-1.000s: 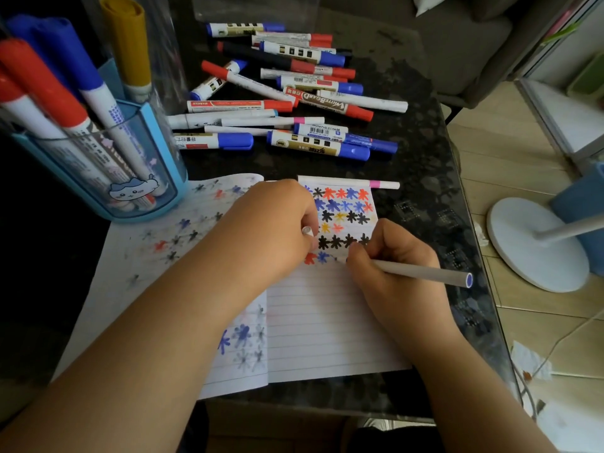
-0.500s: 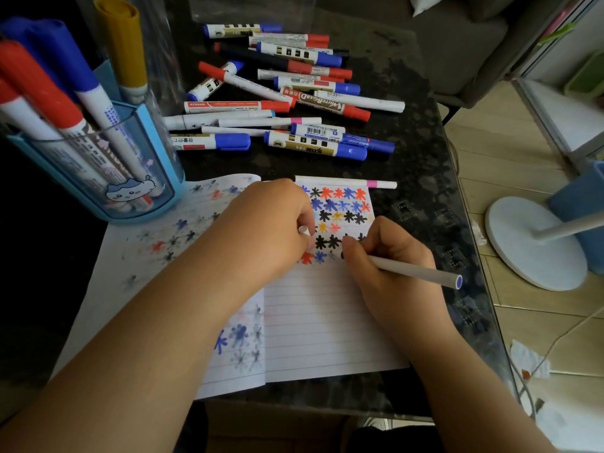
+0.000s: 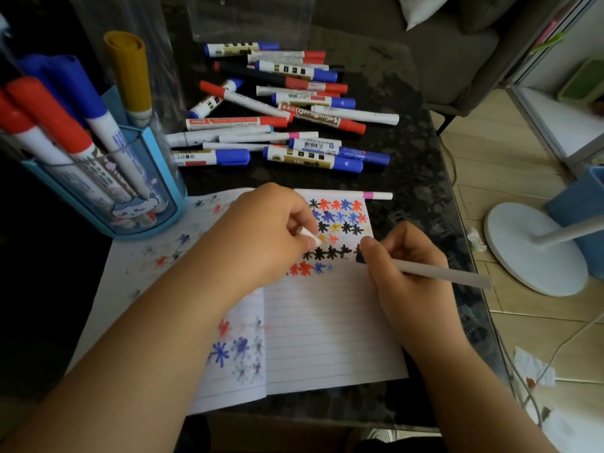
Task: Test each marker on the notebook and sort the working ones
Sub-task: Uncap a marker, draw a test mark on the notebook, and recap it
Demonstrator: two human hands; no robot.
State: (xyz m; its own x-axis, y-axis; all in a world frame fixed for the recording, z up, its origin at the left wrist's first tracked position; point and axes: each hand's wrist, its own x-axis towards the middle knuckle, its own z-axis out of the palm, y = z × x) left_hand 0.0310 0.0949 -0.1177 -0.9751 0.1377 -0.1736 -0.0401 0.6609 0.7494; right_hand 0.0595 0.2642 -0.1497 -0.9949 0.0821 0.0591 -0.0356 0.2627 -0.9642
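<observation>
Dark tabletop; notebook under right hand gripping marker

Notebook: laid open on the desk, at its near edge. Marker holder: placed at the notebook's far left corner, with markers stood upright in it. Loose markers: heaped on the desk behind the notebook, right of the holder. Single thin marker: laid along the notebook's far edge, apart from the heap. Left hand: rested on the notebook's upper middle, a cap pinched in its fingers. Right hand: placed just right of the left hand, over the right page; a pen-like marker is held in it, its tip on the page, its rear end projected to the right past the page edge. Fan base: set on the floor, right of the desk.
</observation>
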